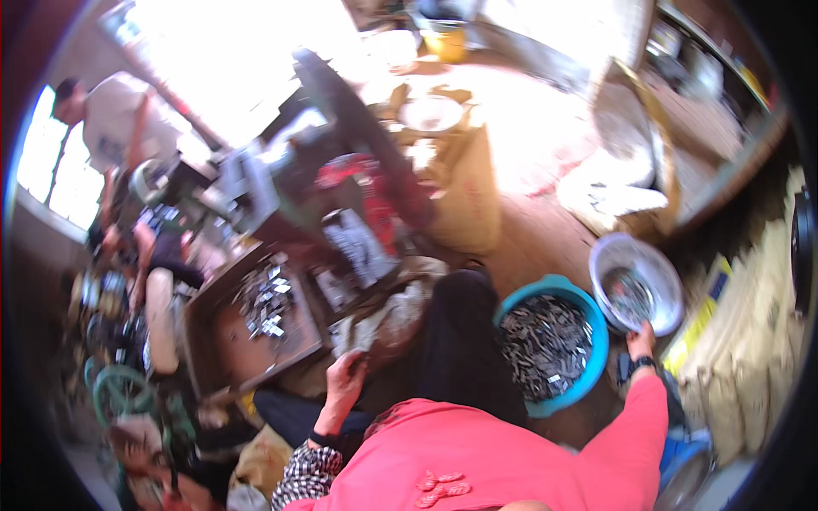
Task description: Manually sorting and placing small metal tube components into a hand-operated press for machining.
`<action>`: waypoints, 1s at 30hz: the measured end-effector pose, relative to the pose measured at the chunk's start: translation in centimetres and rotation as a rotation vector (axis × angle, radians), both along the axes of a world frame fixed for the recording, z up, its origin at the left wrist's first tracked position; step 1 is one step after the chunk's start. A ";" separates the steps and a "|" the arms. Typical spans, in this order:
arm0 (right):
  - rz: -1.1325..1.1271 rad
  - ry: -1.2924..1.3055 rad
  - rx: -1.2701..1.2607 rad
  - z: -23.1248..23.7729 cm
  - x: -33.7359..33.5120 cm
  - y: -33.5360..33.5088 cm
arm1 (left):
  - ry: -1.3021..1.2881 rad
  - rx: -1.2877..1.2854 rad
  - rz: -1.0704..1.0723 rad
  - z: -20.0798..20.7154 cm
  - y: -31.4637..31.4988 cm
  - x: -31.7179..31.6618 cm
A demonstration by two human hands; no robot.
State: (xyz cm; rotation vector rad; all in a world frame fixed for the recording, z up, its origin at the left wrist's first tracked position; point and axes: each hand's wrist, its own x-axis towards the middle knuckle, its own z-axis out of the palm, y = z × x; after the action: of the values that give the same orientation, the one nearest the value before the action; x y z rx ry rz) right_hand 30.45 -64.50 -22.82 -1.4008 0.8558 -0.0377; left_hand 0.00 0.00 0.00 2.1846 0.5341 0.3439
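Note:
On the right, my right hand (641, 342) grips the near rim of a pale plastic basin (598, 255), which has some small pieces in its bottom. A turquoise basin (603, 341) full of small dark metal pieces (547, 345) stands just left of it. My left hand (345, 381) hovers near my lap with its fingers curled together; whatever may be in them is too small to make out. Closest to that hand is a wooden tray (223, 362), which bears a pile of shiny metal pieces (266, 298).
A dark machine (298, 204) rises ahead of the tray. Beyond my knee stands a tan sack (467, 192). Stacked pale sacks (741, 366) line the right side, and a large round basket (669, 162) sits behind the basins. At far left, another person (119, 119) bends over machinery.

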 end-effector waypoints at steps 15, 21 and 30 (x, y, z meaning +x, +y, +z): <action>0.221 0.022 -0.191 3.5 -1.9 12.5 | -0.222 -0.071 0.540 5.6 3.1 -14.8; 0.675 -0.456 -0.420 20.2 -6.1 31.6 | -0.339 -0.112 0.625 4.9 7.9 -17.5; 1.419 -0.701 -0.142 29.1 -16.8 51.7 | -0.416 -0.017 0.520 4.4 12.5 -17.0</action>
State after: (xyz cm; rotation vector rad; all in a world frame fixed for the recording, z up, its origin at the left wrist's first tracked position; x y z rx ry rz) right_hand 13.69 -12.76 6.31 -1.6882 -0.8131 0.4736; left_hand -17.03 12.47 4.43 1.8555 0.8533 1.0393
